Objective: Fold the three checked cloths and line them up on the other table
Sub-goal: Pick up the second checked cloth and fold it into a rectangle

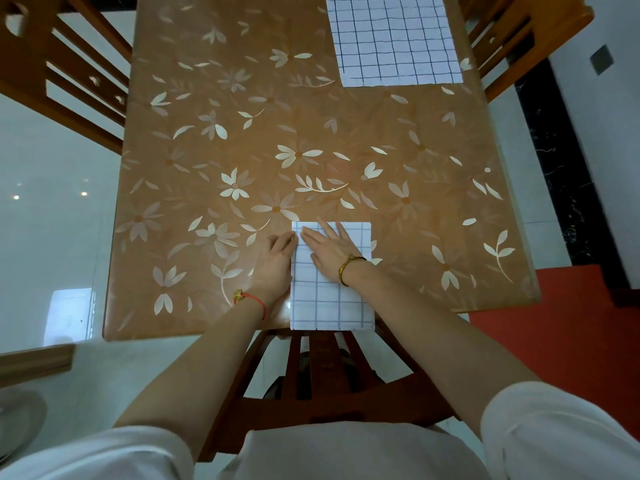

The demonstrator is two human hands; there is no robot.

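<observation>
A folded white checked cloth (329,303) lies at the near edge of the floral orange table (207,150). My right hand (329,251) lies flat on its upper half, fingers straight and pointing up-left. My left hand (277,261) rests beside the cloth's left edge, fingertips touching that edge near the top corner; its fingers look curled at the edge. A second, larger checked cloth (394,39) lies spread flat at the far right of the table, partly cut off by the frame.
Wooden chairs stand around the table: one at the far left (59,64), one at the far right (512,39), one tucked under the near edge (322,375). A red surface (571,323) lies to the right. Shiny pale floor surrounds the table.
</observation>
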